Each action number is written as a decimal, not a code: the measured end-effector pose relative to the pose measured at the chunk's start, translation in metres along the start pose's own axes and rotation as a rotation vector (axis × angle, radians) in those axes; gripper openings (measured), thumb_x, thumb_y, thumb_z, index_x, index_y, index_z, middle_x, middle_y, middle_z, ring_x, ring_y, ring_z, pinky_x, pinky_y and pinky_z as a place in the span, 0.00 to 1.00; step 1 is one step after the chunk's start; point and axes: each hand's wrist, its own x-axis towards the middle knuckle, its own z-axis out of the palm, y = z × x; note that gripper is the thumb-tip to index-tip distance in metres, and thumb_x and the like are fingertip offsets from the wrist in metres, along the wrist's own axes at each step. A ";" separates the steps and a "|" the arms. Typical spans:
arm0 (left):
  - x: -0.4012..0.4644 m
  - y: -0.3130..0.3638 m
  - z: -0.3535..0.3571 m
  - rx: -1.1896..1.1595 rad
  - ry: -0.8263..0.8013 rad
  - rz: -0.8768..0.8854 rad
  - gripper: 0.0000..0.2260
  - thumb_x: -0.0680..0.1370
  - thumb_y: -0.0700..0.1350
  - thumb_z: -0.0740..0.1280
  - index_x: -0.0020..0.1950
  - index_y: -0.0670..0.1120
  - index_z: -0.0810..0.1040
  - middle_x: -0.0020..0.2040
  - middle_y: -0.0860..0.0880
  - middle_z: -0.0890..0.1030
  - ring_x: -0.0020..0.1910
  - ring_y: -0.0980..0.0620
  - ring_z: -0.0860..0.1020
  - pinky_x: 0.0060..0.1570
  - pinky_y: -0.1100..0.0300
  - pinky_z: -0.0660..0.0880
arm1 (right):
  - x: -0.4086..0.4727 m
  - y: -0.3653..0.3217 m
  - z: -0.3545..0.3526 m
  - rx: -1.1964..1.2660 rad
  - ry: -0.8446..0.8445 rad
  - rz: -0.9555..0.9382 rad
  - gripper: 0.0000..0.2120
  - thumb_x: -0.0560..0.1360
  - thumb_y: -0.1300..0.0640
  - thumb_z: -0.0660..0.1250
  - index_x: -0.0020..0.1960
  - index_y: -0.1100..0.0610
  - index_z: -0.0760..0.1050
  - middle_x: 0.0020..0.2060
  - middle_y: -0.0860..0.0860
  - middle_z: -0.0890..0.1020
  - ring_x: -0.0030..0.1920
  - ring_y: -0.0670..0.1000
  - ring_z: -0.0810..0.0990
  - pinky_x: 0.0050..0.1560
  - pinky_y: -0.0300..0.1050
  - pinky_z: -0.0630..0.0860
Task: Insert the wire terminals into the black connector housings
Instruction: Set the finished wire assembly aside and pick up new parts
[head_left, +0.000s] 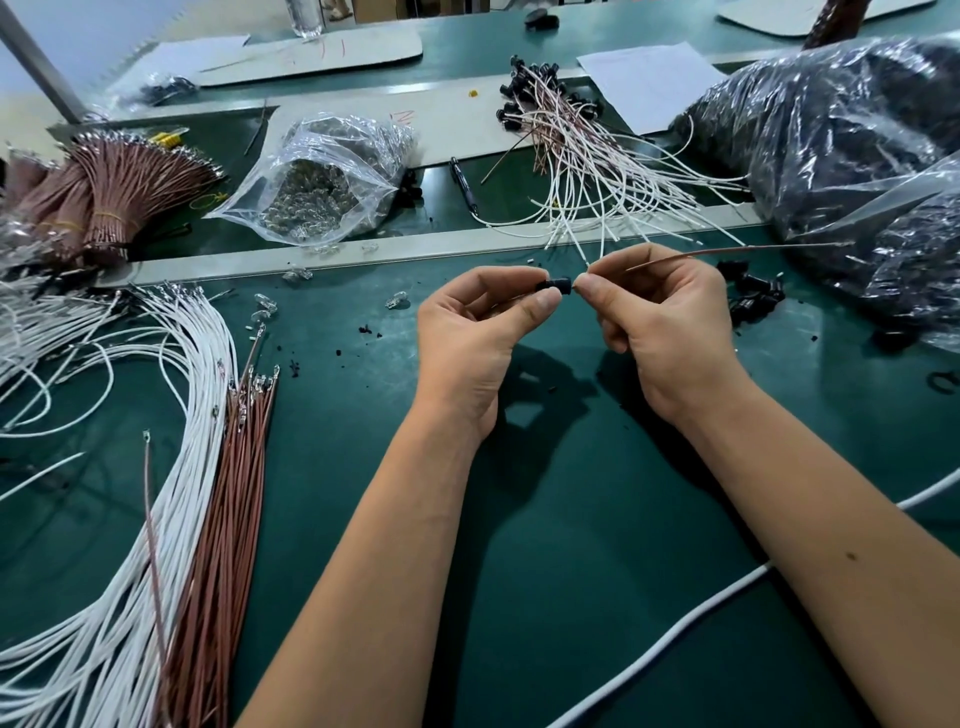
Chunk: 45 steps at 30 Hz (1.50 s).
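My left hand (472, 332) pinches a small black connector housing (557, 286) between thumb and fingers above the green mat. My right hand (660, 317) pinches a brown wire (737, 251) by its end, right at the housing's right side. The wire runs away to the right, over the bag of black parts. The terminal itself is hidden by my fingertips. Loose white wires (156, 467) and brown wires (228, 493) with terminals lie at the left. A few loose black housings (753, 299) lie right of my right hand.
A pile of finished wired housings (571, 150) lies behind. A clear bag of small clear parts (322, 182) and bundled brown wires (119, 192) sit at back left. A large plastic bag of black parts (857, 156) fills the right. A white cable (701, 613) crosses under my right forearm.
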 end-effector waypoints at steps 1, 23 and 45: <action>0.000 0.000 0.000 0.000 -0.003 0.002 0.11 0.70 0.28 0.75 0.46 0.41 0.83 0.46 0.42 0.86 0.47 0.50 0.84 0.54 0.59 0.79 | 0.000 0.000 0.000 0.003 0.003 0.000 0.08 0.74 0.68 0.75 0.41 0.58 0.80 0.26 0.51 0.77 0.23 0.48 0.69 0.24 0.38 0.64; -0.003 -0.004 0.002 0.461 -0.068 0.148 0.05 0.71 0.37 0.79 0.42 0.42 0.84 0.38 0.45 0.86 0.38 0.46 0.85 0.43 0.53 0.82 | 0.005 -0.011 -0.007 -0.213 -0.145 0.049 0.07 0.72 0.58 0.79 0.36 0.55 0.84 0.27 0.54 0.77 0.26 0.50 0.67 0.26 0.38 0.62; 0.003 0.002 0.001 0.098 0.101 0.081 0.10 0.74 0.34 0.76 0.52 0.41 0.82 0.42 0.42 0.85 0.39 0.48 0.85 0.45 0.58 0.82 | 0.003 -0.010 -0.001 -0.279 -0.223 0.036 0.17 0.76 0.43 0.73 0.43 0.58 0.81 0.33 0.52 0.82 0.27 0.48 0.74 0.22 0.39 0.69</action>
